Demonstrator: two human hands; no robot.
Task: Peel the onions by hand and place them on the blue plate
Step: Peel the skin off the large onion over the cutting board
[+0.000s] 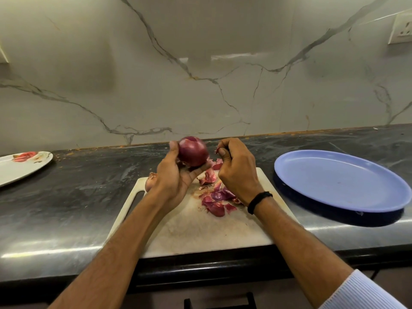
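Note:
My left hand [172,177] grips a red onion [193,153] from below, lifted above the white cutting board [200,228]. Its shiny purple skin faces me. Just to the right, my right hand [234,168] pinches a small scrap of red peel [218,150] between thumb and fingertips. Torn onion peels [217,197] lie scattered on the board under both hands. A second onion [149,182] peeks out behind my left wrist, mostly hidden. The blue plate [338,181] sits on the counter to the right with nothing on it.
A white plate [20,168] with a red flower print rests at the far left of the dark counter [78,192]. A marble wall rises behind, with a wall socket [401,29] at the upper right. The counter's front edge runs just below the board.

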